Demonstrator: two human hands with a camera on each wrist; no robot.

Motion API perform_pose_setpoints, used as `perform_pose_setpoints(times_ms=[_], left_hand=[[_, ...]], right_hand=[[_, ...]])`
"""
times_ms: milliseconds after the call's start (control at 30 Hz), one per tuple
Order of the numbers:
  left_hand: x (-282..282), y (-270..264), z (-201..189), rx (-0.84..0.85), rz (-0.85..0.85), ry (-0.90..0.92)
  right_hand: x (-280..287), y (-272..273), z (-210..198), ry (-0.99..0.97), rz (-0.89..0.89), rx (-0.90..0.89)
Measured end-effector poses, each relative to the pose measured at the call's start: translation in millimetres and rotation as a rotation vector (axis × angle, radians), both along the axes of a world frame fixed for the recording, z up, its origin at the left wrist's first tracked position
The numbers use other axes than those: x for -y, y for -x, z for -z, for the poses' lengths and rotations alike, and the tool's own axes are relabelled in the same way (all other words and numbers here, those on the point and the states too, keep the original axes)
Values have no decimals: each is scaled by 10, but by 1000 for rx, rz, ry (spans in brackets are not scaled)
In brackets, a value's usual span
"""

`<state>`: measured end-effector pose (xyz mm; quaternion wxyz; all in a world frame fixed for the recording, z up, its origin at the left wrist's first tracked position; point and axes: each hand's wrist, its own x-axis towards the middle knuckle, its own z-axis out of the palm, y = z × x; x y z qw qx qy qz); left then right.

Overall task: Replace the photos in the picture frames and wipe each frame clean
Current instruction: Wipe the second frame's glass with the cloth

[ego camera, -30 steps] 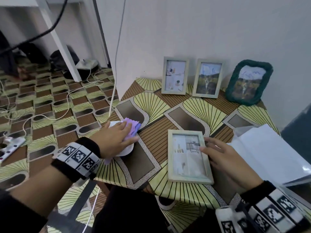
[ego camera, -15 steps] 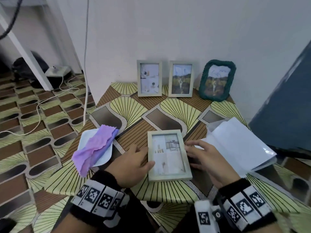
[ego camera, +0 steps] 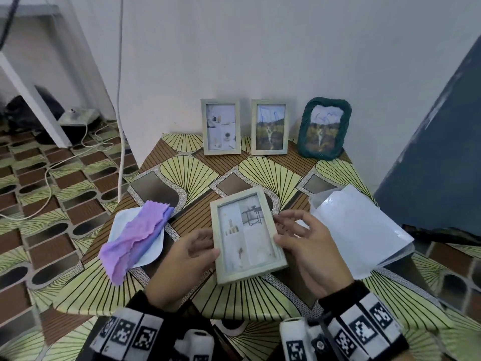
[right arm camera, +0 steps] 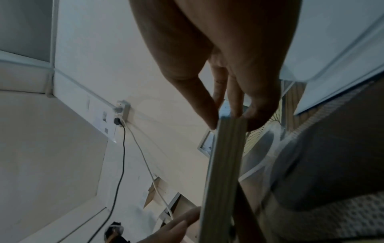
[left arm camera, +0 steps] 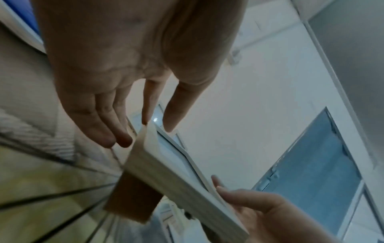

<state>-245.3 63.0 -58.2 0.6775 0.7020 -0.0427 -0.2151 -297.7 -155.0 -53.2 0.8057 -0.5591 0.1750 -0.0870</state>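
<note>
Both hands lift the pale picture frame off the patterned surface: left hand fingers grasping its left edge, right hand fingers pinching its right edge, frame between them, tilted.

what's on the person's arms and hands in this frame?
The hands are bare: left hand, right hand, with no gloves or rings visible. Each wrist carries a band of white tiles printed with black square fiducial markers, left wristband and right wristband. Both sit over black sleeves. White camera hardware sits under the wrists.
</note>
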Motion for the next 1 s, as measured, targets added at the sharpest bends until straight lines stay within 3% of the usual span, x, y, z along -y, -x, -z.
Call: perform_pose_setpoints(times_ms=[133,267,500,667,867,1000], left_hand=[[-34,-51,-230,-28,-53,215],[-101,-164,-609,31,-24,240],[-153,-350,-1184,-103,58,349],[-105,-414,-1185,-198,67,269],[-57,-431,-976,-315,44,307],[-53,-468,-902,-312,103,238]], right_hand=[[52,-40,-207,-94,-32,6],[98,-97,-542,-164,-97,58],[152,-268,-995,-285,-317,-17],[128,-383,-1006,-326,-279,-137],[124,-397,-788,-281,-324,-297],[132,-387,-662,-330,-392,-298]])
